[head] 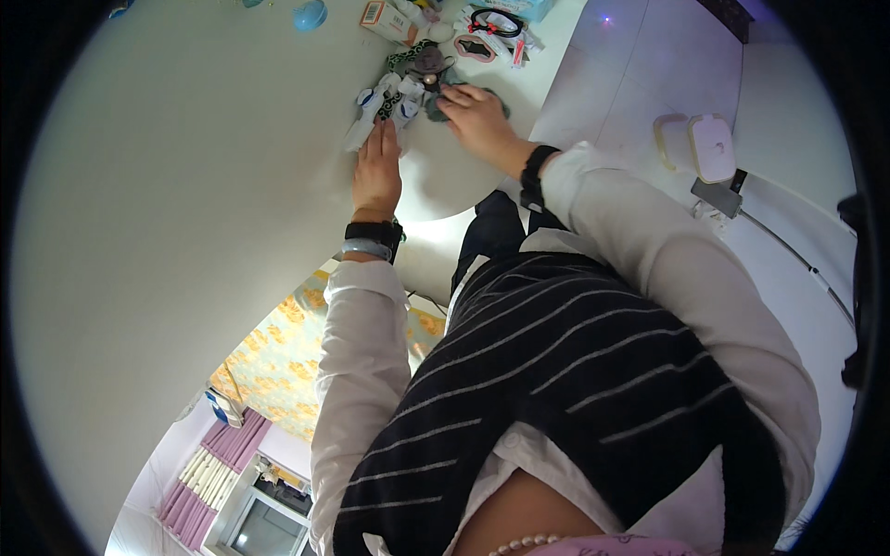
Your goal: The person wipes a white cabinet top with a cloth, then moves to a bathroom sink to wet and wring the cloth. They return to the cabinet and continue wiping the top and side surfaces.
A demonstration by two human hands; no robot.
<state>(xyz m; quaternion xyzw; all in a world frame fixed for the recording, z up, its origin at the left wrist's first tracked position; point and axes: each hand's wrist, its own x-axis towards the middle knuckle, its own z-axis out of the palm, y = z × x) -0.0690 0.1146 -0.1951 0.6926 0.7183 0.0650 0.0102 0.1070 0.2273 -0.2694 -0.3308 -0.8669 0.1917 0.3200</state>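
My left hand (377,170) reaches up the white table, its fingertips at the lower edge of a cluster of white objects with blue ovals (366,98); whether it grips any is unclear. A black and white patterned fabric piece (391,104) lies among them. My right hand (480,121) rests palm down on a grey-green fluffy item (498,104), partly covering it. Just above and left of its fingers are a purplish-grey fabric flower (429,61) and a pearl-like bead (430,80).
Behind lie an orange and white box (386,23), a pink-rimmed mirror-like item (475,48), a black hair tie (496,22) and a blue packet (521,7). A blue ball-like object (309,14) sits farther left. The curved table edge (445,217) is near my body; a pink-white container (712,148) stands at right.
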